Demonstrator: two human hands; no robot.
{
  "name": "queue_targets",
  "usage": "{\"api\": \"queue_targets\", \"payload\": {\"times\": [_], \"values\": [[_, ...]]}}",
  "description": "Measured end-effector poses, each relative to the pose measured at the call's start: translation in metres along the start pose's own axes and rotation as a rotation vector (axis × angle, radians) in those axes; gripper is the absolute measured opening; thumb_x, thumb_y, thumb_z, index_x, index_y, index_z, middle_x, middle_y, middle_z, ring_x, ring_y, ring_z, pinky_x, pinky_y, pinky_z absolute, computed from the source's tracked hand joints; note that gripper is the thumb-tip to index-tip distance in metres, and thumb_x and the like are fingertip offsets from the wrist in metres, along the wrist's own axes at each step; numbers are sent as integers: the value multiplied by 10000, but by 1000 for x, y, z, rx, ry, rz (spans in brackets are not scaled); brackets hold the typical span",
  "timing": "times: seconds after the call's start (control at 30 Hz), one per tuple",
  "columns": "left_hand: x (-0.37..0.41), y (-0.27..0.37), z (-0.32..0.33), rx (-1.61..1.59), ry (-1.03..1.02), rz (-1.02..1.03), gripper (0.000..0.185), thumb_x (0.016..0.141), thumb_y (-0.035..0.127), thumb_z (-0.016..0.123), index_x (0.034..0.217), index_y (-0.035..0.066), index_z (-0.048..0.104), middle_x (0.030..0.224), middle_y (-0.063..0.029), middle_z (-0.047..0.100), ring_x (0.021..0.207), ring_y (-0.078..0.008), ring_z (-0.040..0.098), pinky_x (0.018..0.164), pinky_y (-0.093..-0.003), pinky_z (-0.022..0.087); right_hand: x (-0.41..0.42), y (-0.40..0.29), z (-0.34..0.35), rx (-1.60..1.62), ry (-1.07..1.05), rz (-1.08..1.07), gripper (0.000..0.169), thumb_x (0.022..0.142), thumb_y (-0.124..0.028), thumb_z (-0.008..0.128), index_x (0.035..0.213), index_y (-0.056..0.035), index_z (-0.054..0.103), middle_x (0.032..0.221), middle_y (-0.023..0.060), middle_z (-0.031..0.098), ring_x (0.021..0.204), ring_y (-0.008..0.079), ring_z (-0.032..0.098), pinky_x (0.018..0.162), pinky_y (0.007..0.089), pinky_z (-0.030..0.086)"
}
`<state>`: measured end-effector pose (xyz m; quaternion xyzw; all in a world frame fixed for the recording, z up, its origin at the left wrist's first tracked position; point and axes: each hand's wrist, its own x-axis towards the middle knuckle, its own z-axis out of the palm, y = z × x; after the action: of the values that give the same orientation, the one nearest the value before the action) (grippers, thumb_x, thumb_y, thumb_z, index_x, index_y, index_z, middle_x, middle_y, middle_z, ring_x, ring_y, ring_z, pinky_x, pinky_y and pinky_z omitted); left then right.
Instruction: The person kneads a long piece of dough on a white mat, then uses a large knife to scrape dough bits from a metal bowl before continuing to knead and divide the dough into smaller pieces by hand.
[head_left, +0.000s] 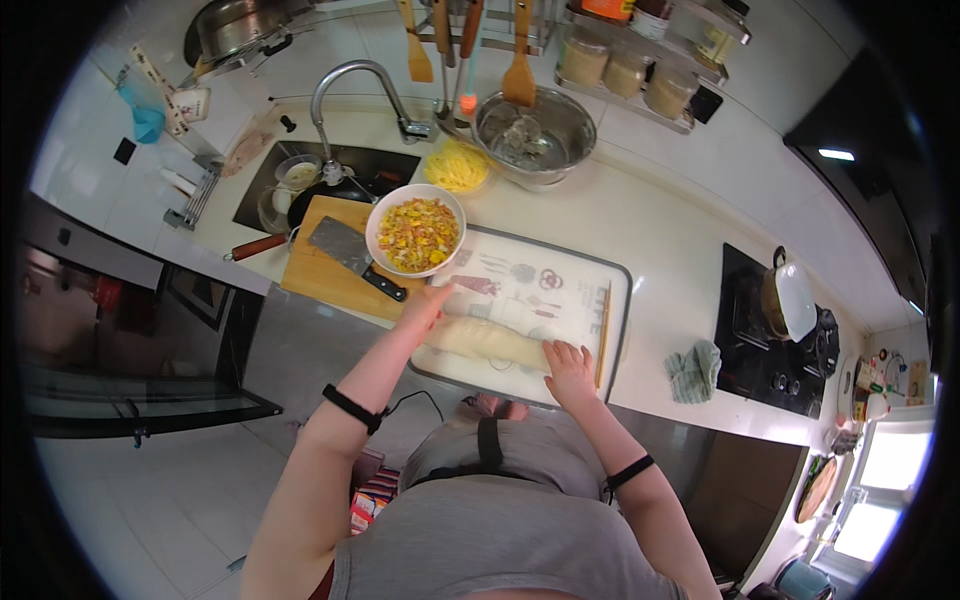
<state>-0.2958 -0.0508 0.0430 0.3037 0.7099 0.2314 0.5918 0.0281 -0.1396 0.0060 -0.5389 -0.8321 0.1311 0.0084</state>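
A thick roll of pale dough lies crosswise on a white printed board with a grey rim. My left hand is at the roll's left end, fingers partly hidden from sight. At its right end my right hand rests with fingers spread over the dough. A thin wooden stick lies along the board's right side. Beyond my left hand a white bowl of chopped filling overlaps the board's corner and a wooden cutting board, where a cleaver lies.
Behind stand a bowl of yellow shreds and a steel mixing bowl. A sink with a faucet is at the back left. To the right are a cloth and a gas stove with a white pan.
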Motion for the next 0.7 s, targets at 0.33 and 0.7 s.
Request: {"api": "queue_targets", "payload": {"times": [0.33, 0.7], "values": [[-37, -41, 41, 1371, 28, 900, 965, 698, 378, 788, 1501, 220, 276, 1395, -67, 465, 1311, -244, 415, 1098, -558, 241, 15, 12, -8, 70, 77, -3, 411, 766, -118, 670, 1171, -144, 608, 1050, 44, 577, 1037, 235, 549, 854, 410, 422], [-29, -52, 49, 1175, 205, 984, 736, 661, 236, 764, 1352, 200, 512, 1063, -3, 557, 1027, -213, 538, 822, -425, 386, 36, 16, -16, 76, 325, 49, 419, 720, -30, 689, 1121, -145, 652, 1014, 26, 581, 1014, 226, 544, 867, 388, 429]]}}
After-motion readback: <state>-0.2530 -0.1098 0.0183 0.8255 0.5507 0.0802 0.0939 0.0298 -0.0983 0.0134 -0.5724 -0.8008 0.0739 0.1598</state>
